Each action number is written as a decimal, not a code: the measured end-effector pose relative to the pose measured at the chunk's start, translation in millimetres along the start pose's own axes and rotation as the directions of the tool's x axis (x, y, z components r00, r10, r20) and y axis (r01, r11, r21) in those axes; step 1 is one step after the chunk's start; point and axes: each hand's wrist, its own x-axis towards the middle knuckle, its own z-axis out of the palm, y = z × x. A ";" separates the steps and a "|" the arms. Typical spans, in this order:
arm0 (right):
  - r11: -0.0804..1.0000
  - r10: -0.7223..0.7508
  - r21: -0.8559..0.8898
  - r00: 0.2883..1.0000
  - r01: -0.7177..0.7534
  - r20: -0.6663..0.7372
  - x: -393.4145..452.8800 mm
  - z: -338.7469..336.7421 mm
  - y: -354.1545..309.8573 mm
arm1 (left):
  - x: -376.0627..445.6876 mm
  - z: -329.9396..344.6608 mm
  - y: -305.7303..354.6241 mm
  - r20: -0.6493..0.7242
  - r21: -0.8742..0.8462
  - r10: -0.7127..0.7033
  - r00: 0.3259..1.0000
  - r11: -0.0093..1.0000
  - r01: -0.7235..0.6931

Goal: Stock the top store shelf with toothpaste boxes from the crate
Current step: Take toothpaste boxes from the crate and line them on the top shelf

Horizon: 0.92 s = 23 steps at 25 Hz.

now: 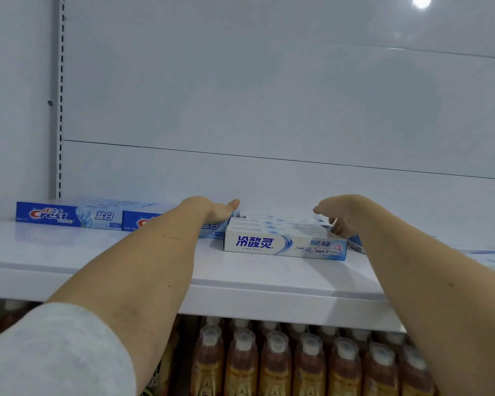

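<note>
Several white toothpaste boxes (285, 244) lie side by side in the middle of the white top shelf (97, 252), the front one facing me. My left hand (212, 209) lies flat against their left end with the thumb stretched out; its fingers are hidden. At their right end, my right hand (337, 214) touches the boxes with its fingers bent downward. Two blue Crest boxes (69, 215) stand in a row to the left, the second partly behind my left forearm. The crate is not in view.
More blue-and-white boxes (356, 244) lie behind my right forearm toward the shelf's right end. The white back panel (269, 110) rises behind the shelf. Below it, a lower shelf holds rows of amber drink bottles (309, 364) with white caps.
</note>
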 end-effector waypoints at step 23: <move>0.989 0.056 -0.133 0.998 -0.057 -0.011 55.3 13.7 -14.3 | 12.8 0.5 0.8 0.013 0.062 0.011 1.000 0.998 -0.012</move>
